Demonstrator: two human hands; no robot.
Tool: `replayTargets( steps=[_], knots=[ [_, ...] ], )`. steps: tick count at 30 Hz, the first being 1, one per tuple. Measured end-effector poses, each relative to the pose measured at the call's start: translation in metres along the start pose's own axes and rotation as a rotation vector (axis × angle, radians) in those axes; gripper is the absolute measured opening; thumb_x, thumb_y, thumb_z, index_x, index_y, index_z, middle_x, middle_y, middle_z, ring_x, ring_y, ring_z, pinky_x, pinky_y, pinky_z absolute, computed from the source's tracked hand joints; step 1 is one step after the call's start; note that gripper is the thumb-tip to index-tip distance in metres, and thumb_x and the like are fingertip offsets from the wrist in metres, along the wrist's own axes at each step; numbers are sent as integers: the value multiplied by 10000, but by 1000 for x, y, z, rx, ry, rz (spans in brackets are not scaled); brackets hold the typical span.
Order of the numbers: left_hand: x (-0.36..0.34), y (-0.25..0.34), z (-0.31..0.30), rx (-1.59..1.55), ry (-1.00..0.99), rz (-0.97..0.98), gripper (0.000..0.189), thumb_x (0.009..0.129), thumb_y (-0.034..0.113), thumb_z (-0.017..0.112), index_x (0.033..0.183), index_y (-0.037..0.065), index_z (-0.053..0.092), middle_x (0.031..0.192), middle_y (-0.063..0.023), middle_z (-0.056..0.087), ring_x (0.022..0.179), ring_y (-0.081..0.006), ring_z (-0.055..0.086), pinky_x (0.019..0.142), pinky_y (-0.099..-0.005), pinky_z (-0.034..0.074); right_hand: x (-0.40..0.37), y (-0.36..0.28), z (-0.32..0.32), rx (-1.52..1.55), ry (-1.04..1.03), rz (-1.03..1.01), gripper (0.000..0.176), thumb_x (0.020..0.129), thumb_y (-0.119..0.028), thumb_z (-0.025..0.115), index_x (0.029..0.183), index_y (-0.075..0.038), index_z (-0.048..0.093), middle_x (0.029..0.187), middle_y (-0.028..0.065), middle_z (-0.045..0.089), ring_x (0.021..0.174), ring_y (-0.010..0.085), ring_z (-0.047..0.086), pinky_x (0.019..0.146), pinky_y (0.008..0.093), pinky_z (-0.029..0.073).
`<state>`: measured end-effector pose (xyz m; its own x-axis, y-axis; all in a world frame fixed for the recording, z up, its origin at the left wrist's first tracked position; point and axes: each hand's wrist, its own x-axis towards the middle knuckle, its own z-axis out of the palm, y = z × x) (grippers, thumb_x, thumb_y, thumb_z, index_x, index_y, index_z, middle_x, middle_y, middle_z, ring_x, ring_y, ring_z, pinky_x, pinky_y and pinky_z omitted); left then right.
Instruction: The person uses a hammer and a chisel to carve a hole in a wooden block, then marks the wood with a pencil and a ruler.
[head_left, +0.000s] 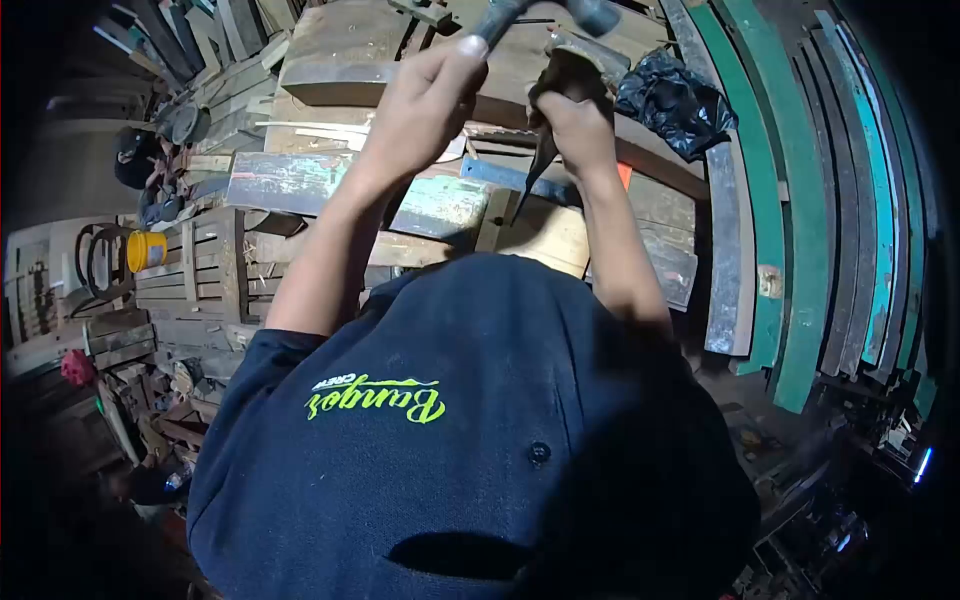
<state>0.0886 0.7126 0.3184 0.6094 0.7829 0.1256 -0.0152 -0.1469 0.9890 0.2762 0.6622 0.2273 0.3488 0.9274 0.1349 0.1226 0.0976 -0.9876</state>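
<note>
My left hand (425,110) is closed around a hammer (595,14), whose dark metal head shows at the top edge. To its right, my right hand (580,125) grips a dark tool (541,165) with a long tapering end pointing down toward the wood. What exactly this tool is, I cannot make out. Below the hands lie a board with worn pale-green paint (440,205), a blue strip (515,180) and a light wooden piece (548,235). A thick wooden beam (335,88) runs behind both hands.
A crumpled black plastic bag (675,100) lies right of my right hand. Long green boards (805,250) stand along the right side. At the left are a yellow bucket (147,250), stacked planks and another person in a dark cap (135,158). Wood scraps lie lower left.
</note>
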Motion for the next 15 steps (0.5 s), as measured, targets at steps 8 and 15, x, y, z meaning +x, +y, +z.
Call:
replayTargets(
  steps=[8, 15],
  knots=[
    [-9, -10, 3, 253, -76, -11, 453, 1017, 417, 484, 783, 33, 548, 612, 22, 439, 568, -74, 400, 509, -267, 330, 4, 1, 6, -40, -63, -141, 43, 839, -31, 617, 836, -14, 656, 709, 32, 620, 622, 118, 576, 585, 273, 461],
    [-4, -1, -2, 262, 68, 114, 472, 1027, 416, 466, 749, 42, 541, 577, 38, 428, 530, -57, 404, 477, -256, 327, -11, -16, 6, 49, 34, 74, 72, 846, -75, 655, 798, -22, 651, 685, 17, 628, 598, 100, 588, 568, 257, 466]
  ],
)
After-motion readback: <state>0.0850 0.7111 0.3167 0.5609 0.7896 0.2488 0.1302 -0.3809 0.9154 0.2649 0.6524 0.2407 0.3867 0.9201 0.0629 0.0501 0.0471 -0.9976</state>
